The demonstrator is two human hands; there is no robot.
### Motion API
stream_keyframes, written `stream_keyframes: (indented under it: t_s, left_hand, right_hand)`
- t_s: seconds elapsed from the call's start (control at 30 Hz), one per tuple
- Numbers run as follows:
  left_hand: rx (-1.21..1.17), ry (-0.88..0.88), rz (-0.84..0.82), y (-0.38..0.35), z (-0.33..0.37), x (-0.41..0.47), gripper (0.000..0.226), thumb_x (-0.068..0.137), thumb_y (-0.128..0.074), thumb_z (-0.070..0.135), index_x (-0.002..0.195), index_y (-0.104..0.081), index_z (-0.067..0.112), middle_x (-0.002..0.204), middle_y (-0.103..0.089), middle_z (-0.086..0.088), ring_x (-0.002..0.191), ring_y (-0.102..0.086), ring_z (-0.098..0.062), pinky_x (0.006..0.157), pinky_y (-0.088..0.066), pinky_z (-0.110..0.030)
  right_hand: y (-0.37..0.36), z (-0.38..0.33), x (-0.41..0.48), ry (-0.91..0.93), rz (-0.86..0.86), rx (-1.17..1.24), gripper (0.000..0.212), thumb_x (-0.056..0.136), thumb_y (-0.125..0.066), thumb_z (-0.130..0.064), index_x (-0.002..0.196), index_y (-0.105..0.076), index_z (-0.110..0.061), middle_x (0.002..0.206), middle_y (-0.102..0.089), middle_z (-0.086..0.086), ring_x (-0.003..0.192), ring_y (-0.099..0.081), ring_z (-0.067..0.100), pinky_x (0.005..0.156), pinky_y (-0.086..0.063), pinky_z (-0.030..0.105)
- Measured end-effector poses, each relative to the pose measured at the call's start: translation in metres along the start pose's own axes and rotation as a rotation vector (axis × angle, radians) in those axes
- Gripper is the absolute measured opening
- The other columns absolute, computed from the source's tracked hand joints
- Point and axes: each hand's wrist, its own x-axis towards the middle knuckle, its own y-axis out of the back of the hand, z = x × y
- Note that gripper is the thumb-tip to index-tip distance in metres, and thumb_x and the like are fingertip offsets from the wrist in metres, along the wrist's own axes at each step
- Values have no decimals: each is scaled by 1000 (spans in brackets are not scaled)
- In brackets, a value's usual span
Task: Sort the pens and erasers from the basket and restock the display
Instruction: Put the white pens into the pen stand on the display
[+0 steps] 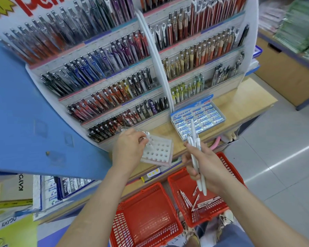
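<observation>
Clasping white pens [194,143] in right fingers [189,171]; left fingers [140,138] pinch a clear pen [149,137]

Both bare forearms reach forward side by side. The left hand [128,147] lies palm down, fingertips curled and pinching a clear pen [149,139]. The right hand [203,166] is turned thumb-side up, its fingers wrapped round a bunch of white pens [198,145].

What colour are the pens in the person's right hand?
White pens, gripped by the right hand; the head view shows them.
</observation>
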Motion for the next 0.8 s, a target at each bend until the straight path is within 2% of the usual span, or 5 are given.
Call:
stream_keyframes:
  t_s: [0.4,0.53,0.63,0.7,0.8]
  left_hand:
    - [105,96,-66,-5,2,2,16,86,-63,36,94,-71,25,89,-57,8,85,-57,-15,67,-42,-30]
    - [-287,185,15,12,28,-4,16,91,-57,37,91,-69,26,73,-59,11,68,-53,-6,62,-37,-27]
    - [-744,267,-190,29,56,-7,27,90,-56,38,83,-70,16,59,-54,10,50,-45,0,52,-36,-23]
    - [-850,269,-291,34,63,-10,31,87,-61,36,77,-67,7,54,-48,7,46,-39,-2,47,-32,-18]
    - [-915,307,-193,41,64,-11,26,84,-67,24,75,-64,0,49,-46,9,45,-37,-3,45,-31,-16]
  right_hand:
    - [1,-7,-9,48,-209,-127,27,97,-49,-27,111,-60,-7,65,-49,4,44,-33,12,40,-24,21]
    - [-1,-13,-13,48,-270,-229,22,97,-50,-26,110,-61,-11,61,-46,1,44,-33,11,42,-22,21]
    - [-5,-17,-15,89,-329,-370,11,97,-51,-24,97,-62,-22,61,-44,2,44,-34,11,43,-22,23]
    - [-9,-20,-18,119,-366,-467,16,97,-53,-23,83,-59,-29,63,-43,7,44,-34,12,42,-23,24]
    - [-12,-22,-19,131,-379,-508,3,94,-59,-19,95,-58,-22,66,-42,14,43,-31,14,39,-22,23]
